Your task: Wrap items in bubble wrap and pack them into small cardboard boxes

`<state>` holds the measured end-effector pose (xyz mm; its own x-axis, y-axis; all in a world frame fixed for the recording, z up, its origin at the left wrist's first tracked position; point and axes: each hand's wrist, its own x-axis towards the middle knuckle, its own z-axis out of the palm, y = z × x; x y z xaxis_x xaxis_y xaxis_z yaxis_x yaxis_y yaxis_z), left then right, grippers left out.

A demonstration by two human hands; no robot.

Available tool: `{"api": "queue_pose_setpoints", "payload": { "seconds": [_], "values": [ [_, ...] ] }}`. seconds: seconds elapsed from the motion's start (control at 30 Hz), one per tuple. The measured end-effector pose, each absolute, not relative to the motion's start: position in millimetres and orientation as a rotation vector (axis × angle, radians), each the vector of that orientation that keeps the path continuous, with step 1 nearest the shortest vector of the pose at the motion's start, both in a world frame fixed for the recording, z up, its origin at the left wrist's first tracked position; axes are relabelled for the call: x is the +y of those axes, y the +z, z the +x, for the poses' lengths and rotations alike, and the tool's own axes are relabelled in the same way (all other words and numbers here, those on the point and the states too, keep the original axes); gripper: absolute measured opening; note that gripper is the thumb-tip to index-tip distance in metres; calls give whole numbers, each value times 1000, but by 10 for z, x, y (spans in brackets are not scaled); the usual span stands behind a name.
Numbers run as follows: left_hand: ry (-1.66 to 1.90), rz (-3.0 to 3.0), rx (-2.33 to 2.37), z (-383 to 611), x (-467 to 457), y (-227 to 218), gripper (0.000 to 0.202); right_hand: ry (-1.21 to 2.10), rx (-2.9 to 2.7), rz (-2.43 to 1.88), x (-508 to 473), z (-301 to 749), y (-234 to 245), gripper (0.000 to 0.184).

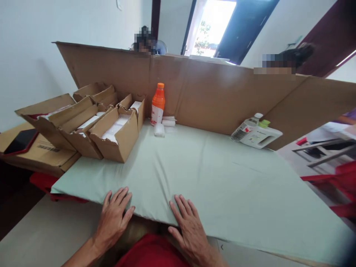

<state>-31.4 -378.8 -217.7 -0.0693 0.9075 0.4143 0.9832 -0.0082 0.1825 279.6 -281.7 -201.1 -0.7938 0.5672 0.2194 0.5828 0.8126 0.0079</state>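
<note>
My left hand (113,218) lies flat with fingers spread on the near edge of a pale green cloth (222,181) that covers the table. My right hand (189,228) rests flat beside it, fingers stretched out on the same edge. Neither hand holds anything. At the far left of the cloth stand several open cardboard boxes (116,135) with white items inside. An orange bottle (158,104) stands upright at the back, with small white rolls (159,129) at its foot.
A tall cardboard screen (217,96) walls off the back of the table. A white jug lying on its side and a clear bottle (257,134) sit at the back right. A flat box with a dark tablet (20,142) lies left. Two people sit behind the screen. Red chairs (342,181) stand right.
</note>
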Motion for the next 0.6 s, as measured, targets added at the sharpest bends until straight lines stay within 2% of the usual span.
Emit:
{"api": "queue_pose_setpoints", "payload": {
  "seconds": [0.17,0.33,0.4,0.5,0.6],
  "values": [
    [-757,-2165,-2176,-371,-3281,-1844,25,81,-2857,-834,-2862,2692,-2040,84],
    [-729,-2414,-2017,-99,-2518,-1746,37,106,-2868,-594,-2861,2490,-2200,88],
    [-668,-2521,-1985,-5,-2331,-1799,43,-3,-2818,-520,-2819,2454,-2297,82],
    [-611,-2652,-1960,31,-2279,-1914,52,-174,-2758,-458,-2718,2415,-2442,56],
    [-617,-2718,-1925,-17,-2443,-1997,59,-164,-2728,-368,-2604,2336,-2516,39]
  ]
}}
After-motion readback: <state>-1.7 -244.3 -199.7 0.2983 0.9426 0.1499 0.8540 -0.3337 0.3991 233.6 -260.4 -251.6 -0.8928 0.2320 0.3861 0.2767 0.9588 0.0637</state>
